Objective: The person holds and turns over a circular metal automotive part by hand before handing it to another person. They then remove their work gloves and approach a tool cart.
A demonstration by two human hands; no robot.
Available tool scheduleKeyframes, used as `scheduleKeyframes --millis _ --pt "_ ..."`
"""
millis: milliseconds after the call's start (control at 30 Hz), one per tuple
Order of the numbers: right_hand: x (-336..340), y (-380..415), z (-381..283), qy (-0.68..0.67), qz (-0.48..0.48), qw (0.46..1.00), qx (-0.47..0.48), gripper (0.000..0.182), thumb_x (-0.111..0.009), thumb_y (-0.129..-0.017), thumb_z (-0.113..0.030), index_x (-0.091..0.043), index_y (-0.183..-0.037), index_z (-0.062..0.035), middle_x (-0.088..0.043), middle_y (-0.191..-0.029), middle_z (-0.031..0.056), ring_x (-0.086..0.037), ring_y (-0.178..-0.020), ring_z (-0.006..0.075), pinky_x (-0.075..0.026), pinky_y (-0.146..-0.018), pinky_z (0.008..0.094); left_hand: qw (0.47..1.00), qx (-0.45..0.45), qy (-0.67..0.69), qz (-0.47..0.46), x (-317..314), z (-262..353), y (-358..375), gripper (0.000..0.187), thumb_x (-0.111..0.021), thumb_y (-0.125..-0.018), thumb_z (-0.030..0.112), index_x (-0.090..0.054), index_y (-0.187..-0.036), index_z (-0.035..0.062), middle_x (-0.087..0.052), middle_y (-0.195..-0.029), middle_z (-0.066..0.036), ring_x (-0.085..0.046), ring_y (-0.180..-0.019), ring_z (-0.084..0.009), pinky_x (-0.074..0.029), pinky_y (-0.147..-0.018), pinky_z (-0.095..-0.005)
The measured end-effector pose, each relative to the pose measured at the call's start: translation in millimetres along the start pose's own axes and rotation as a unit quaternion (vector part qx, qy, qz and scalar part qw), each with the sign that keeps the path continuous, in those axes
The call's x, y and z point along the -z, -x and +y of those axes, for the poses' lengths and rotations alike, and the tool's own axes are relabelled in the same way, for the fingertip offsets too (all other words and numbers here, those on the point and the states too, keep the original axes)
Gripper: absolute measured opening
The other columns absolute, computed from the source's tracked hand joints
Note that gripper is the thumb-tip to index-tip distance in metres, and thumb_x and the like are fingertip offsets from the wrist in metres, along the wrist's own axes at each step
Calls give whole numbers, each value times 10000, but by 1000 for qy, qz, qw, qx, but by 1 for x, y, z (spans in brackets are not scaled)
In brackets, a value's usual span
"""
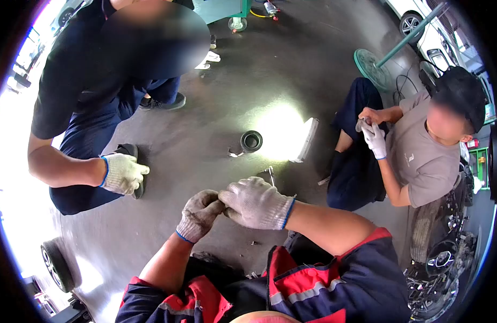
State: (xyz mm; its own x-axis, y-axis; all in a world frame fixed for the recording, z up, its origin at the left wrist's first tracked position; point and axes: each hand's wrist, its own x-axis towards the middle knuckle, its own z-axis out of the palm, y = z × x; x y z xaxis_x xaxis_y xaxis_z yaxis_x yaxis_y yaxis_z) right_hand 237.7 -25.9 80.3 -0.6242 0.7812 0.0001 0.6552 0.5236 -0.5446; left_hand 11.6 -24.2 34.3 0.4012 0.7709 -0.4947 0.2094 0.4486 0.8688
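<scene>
In the head view my left hand (pixel 198 215), in a worn white knit glove, meets my right hand (pixel 257 202), gloved alike, in front of my body. The fingers of both are closed and pressed together at the tips. Whatever lies between them is hidden. Just beyond my right hand, a metal tool with a bent end (pixel 270 174) lies on the floor, partly covered by the hand. Farther out sits a round black hollow part (pixel 251 141), with a small piece (pixel 236 154) beside it. A bar-shaped work light (pixel 307 141) shines on the floor to its right.
A co-worker (pixel 87 102) crouches at the left, one gloved hand near their shoe. Another person (pixel 431 145) sits at the right, hands together. A green stand with a round base (pixel 373 69), a wheel (pixel 57 266), a car (pixel 428 32) and stacked parts (pixel 437 258) surround the floor.
</scene>
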Motion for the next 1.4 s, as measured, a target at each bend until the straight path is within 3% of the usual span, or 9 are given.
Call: scheduleKeyframes --millis 133,267,467,600,733,900,1000,1167,1400 --pt "10 -7 -3 -17 -90 993 -73 361 -689 -958 -345 -704 -1144 -36 -747 -1065 203 -763 -999 389 -607 -874 507 988 32 -151 27 -9 9 2 231 -681 -1004 163 -718 -1128 -28 -781 -1009 -125 -752 -944 -251 -592 -860 -391" --pt "0 -6 -1 -28 -228 962 -147 351 -666 -945 -241 -738 -1215 -29 -771 -1160 226 -768 -1083 397 -616 -910 503 907 31 -420 12 -31 2 10 269 -624 -989 301 -738 -995 57 -745 -1030 -223 -690 -1025 -463 -544 -899 -536" --pt "-46 43 -19 2 -368 908 -203 295 -671 -901 -165 -778 -1144 -37 -798 -1109 218 -781 -1059 387 -617 -896 522 869 134 -469 -88 -51 -54 57 354 -615 -986 402 -757 -1064 88 -755 -1126 -224 -704 -1103 -440 -556 -947 -517" --pt "30 83 -53 -148 -308 908 -240 418 -664 -987 -347 -700 -1221 -2 -735 -1215 266 -720 -1157 424 -567 -1013 536 880 188 -420 -119 -58 23 121 363 -654 -962 388 -767 -1127 85 -778 -1134 -202 -722 -1121 -411 -563 -983 -492" --pt "85 155 -31 -210 -187 896 -344 429 -612 -980 -387 -728 -1137 -5 -739 -1174 272 -714 -1129 437 -548 -1010 533 812 221 -516 -159 7 33 162 362 -605 -968 395 -799 -1108 124 -775 -1137 -197 -723 -1118 -412 -571 -989 -475" --pt "155 287 -1 -228 -154 716 -641 593 -640 -1012 -453 -642 -1446 -47 -602 -1526 250 -571 -1418 422 -465 -1179 483 782 298 -546 -49 76 95 239 336 -646 -944 378 -814 -973 88 -766 -1055 -223 -729 -1049 -431 -589 -925 -491" --pt "201 363 -12 -227 -168 647 -708 614 -675 -967 -462 -673 -1370 2 -675 -1411 265 -624 -1340 441 -505 -1120 496 782 305 -544 -18 80 127 246 318 -684 -931 363 -806 -957 71 -764 -999 -229 -736 -997 -437 -593 -885 -492" --pt "218 462 -52 -157 -217 649 -712 567 -692 -973 -473 -710 -1308 -15 -706 -1345 269 -656 -1281 444 -524 -1088 497 822 316 -473 -42 8 222 222 343 -697 -953 379 -760 -1074 64 -764 -1070 -236 -729 -1030 -434 -573 -898 -486" --pt "283 382 -56 -245 -188 715 -628 524 -679 -1011 -425 -689 -1337 -15 -715 -1345 246 -668 -1282 407 -526 -1085 475 848 243 -455 -121 -92 345 176 361 -618 -960 371 -772 -1107 79 -768 -1067 -226 -733 -1045 -432 -578 -919 -478"
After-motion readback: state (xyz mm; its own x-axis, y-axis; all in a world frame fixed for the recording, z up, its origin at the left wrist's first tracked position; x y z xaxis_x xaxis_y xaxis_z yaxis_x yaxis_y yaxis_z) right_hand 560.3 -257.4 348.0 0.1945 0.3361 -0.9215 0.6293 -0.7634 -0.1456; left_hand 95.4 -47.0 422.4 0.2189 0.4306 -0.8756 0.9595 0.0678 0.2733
